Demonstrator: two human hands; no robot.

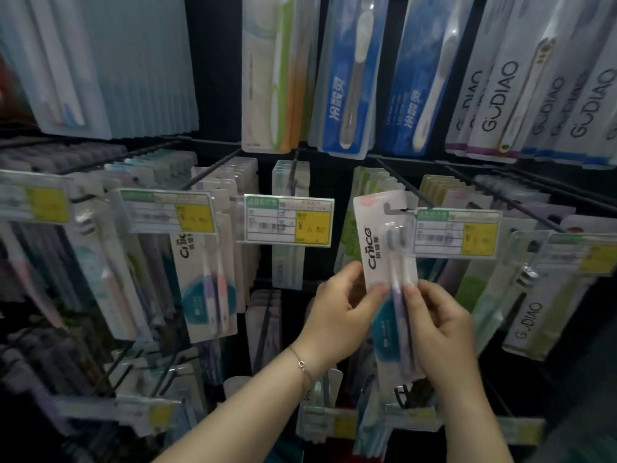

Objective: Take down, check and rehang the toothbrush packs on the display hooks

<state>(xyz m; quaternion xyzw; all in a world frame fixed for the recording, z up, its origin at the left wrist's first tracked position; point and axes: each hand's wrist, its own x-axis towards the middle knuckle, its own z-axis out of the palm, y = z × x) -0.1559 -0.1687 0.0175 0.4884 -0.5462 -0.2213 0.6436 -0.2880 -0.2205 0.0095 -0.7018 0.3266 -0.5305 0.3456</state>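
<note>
A white Cnice toothbrush pack (380,242) with two purple brushes stands upright in front of the display, held in both hands. My left hand (340,312) pinches its left edge near the middle. My right hand (437,325) grips its lower right side. The hanging hole at the top of the pack sits right at the tip of a black display hook (405,210), beside a yellow price tag (457,233); whether the hook passes through the hole I cannot tell. A matching Cnice pack (203,279) hangs on a hook to the left.
Rows of black wire hooks carry several toothbrush packs, each with a price tag (287,222) at the tip. Blue packs (347,78) and GUDIAO packs (521,78) hang on the row above. More hooks and tags (330,422) jut out below my wrists.
</note>
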